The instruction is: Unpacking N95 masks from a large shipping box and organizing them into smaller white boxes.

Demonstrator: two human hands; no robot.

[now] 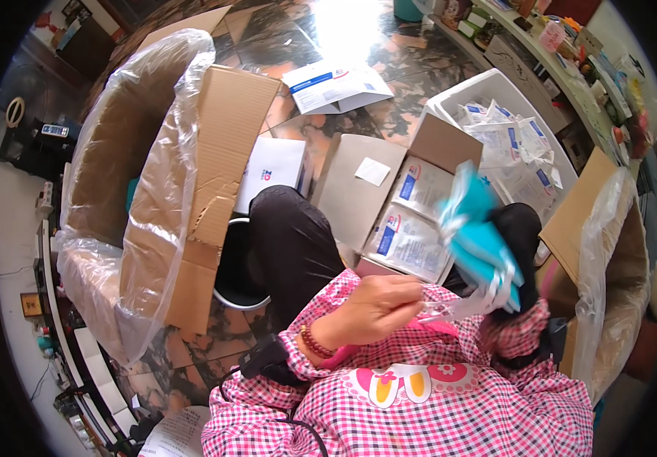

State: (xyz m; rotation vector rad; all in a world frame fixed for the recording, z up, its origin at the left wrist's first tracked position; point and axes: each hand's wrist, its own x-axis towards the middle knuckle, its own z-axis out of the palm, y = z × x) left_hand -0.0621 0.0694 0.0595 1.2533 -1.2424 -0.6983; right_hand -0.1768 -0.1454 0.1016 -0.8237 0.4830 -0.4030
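Observation:
My left hand [378, 308], with a beaded bracelet at the wrist, is closed in a pinch over my lap. Its fingertips hold a thin, whitish, see-through strip [450, 308]. The strip runs toward a teal folded bundle [485, 251] with pale bands, smeared by motion; I cannot tell its exact kind. My right sleeve [530, 327] shows just below the bundle, while the right hand's fingers are hidden or blurred there. Behind the bundle, between my knees, stands an open carton [363, 204] holding white-and-blue printed packets [408, 240].
To the left stands a large carton [225, 129] lined with clear plastic; another lined carton [610, 266] is at right. A white tub [439, 99] holds several packets. A white box [271, 171], black bin [241, 263] and flattened box [328, 87] are on the patterned floor.

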